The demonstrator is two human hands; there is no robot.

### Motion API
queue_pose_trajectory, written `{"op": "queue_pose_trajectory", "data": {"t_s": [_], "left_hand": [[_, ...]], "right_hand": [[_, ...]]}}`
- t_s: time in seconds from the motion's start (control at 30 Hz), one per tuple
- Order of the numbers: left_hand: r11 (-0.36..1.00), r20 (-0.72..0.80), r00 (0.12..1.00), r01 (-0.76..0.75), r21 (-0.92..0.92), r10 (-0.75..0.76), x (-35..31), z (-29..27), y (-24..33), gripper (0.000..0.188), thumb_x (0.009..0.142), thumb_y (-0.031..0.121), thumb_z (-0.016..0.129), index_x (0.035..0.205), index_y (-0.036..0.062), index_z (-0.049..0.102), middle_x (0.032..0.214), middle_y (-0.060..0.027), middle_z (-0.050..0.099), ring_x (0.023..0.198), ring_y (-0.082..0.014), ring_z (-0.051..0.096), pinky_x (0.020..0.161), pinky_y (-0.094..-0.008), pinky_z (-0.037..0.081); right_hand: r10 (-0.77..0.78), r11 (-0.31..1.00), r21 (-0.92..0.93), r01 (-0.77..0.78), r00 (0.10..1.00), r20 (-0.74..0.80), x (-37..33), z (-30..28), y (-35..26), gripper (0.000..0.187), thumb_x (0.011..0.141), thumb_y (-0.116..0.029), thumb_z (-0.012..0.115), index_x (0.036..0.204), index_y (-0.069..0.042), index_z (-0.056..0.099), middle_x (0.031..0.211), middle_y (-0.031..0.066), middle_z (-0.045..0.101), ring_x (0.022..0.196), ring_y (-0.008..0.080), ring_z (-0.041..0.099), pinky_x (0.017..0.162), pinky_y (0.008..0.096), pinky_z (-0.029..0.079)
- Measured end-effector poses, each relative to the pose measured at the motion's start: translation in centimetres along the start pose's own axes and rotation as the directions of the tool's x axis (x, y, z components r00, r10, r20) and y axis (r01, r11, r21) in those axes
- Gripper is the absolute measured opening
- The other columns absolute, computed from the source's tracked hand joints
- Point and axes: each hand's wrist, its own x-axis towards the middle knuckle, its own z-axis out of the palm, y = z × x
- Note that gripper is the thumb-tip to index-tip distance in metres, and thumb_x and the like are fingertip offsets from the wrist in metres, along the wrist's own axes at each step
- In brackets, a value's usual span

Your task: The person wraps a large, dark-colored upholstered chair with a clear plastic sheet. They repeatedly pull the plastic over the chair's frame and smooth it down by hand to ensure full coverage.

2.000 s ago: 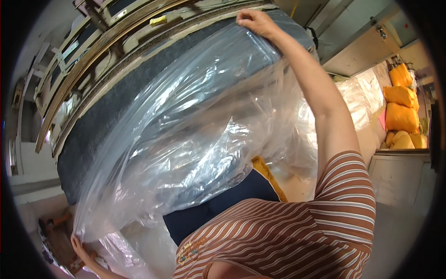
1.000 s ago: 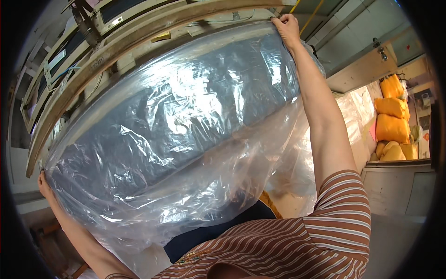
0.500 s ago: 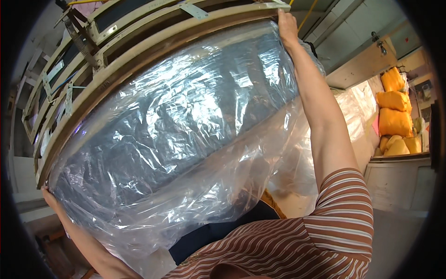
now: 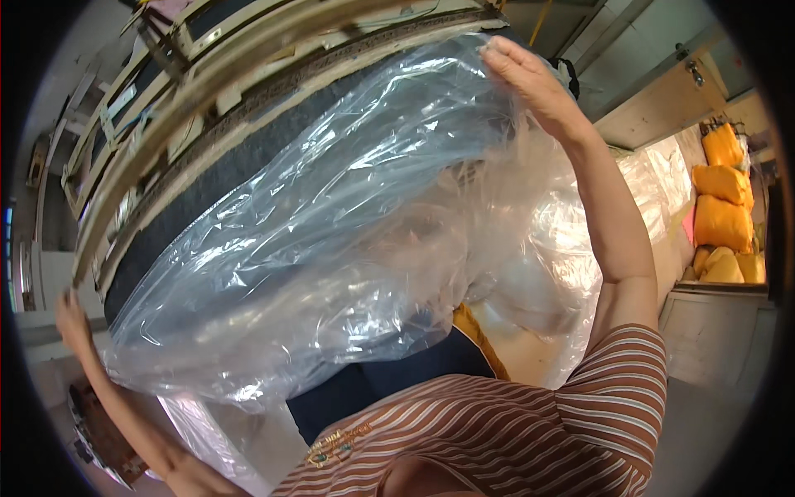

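A large clear plastic film [image 4: 331, 215] spreads over a dark flat bed [image 4: 190, 186] in front of me, creased and shiny, its near part hanging toward my body. At the far right corner my right hand [image 4: 530, 83] is closed, fingertips pinched at the film's edge. My left hand [image 4: 74, 327] is at the far left, by the lower end of a long beige frame bar [image 4: 108, 203]. That hand is smeared by motion, so its grip on the bar cannot be made out. A gap separates the bar from the bed's edge, where a dark strip lies uncovered.
Behind the bar stands more of the beige framework [image 4: 199, 41] with metal brackets. A wooden board [image 4: 662, 103] juts out at the right. Yellow-orange bundles [image 4: 722, 219] sit on a shelf beyond it. More clear film [image 4: 654, 178] covers a surface right of my arm.
The beige bar has lifted away from the bed's edge. The film's far edge has come toward me, baring the dark bed. My right hand has left the bar's corner; my left hand has risen slightly.
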Motion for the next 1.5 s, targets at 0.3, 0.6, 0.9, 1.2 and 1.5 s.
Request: {"op": "queue_pose_trajectory", "data": {"t_s": [0.3, 0.6, 0.9, 1.2, 1.5], "left_hand": [[0.003, -0.485, 0.755, -0.542, -0.841, 0.442, -18.7, -19.9, 40.3, 0.036, 0.08, 0.013, 0.068, 0.113, 0.0052, 0.055, 0.117, -0.015, 0.055, 0.104, -0.0309, 0.058, 0.075, -0.0394, 0.053], [0.382, -0.435, 0.882, -0.47, -0.795, 0.18, -25.4, -12.4, 31.4, 0.033, 0.077, 0.007, 0.066, 0.109, 0.0053, 0.058, 0.118, -0.0123, 0.053, 0.115, -0.0296, 0.052, 0.088, -0.037, 0.049], [0.695, -0.369, 0.925, -0.205, -0.689, -0.093, -24.3, -7.0, 15.5, 0.028, 0.078, 0.008, 0.069, 0.106, 0.0092, 0.064, 0.112, -0.0082, 0.058, 0.107, -0.0269, 0.056, 0.087, -0.0357, 0.048], [0.651, -0.016, 0.949, 0.204, -0.731, -0.315, -21.8, 1.7, -3.5, 0.025, 0.087, 0.024, 0.062, 0.106, 0.0071, 0.065, 0.107, -0.007, 0.061, 0.103, -0.0228, 0.057, 0.09, -0.0316, 0.043], [-0.08, 0.422, 0.851, 0.419, -0.904, -0.313, -21.7, 0.2, -2.1, 0.02, 0.09, 0.031, 0.064, 0.091, 0.0111, 0.066, 0.071, 0.0091, 0.05, 0.061, 0.0001, 0.039, 0.052, -0.0178, 0.03]], "right_hand": [[-0.022, 0.969, -0.243, -0.037, 0.972, -0.236, -3.6, -1.5, -2.4, 0.048, 0.099, -0.03, 0.043, 0.136, 0.001, 0.044, 0.136, 0.0111, 0.046, 0.123, 0.0191, 0.045, 0.103, 0.0313, 0.034], [0.066, 0.998, 0.002, -0.067, 0.968, -0.243, -2.0, -8.0, 3.2, 0.053, 0.098, -0.034, 0.048, 0.133, 0.006, 0.041, 0.134, 0.0117, 0.045, 0.123, 0.0193, 0.043, 0.106, 0.0312, 0.03], [0.066, 0.993, -0.078, -0.085, 0.973, -0.221, -0.5, -9.8, 4.9, 0.045, 0.097, -0.034, 0.047, 0.124, 0.002, 0.05, 0.123, 0.0103, 0.053, 0.113, 0.0194, 0.049, 0.1, 0.0329, 0.035], [0.123, 0.99, -0.05, -0.134, 0.975, -0.187, 1.1, -9.7, 6.0, 0.045, 0.096, -0.035, 0.046, 0.122, 0.001, 0.052, 0.12, 0.0107, 0.055, 0.112, 0.0209, 0.05, 0.098, 0.035, 0.038], [-0.512, 0.195, -0.942, 0.273, 0.848, 0.14, 3.1, 4.1, 0.3, 0.034, 0.094, -0.017, 0.051, 0.124, -0.001, 0.053, 0.127, 0.0175, 0.051, 0.117, 0.0333, 0.048, 0.099, 0.0405, 0.037]]}}
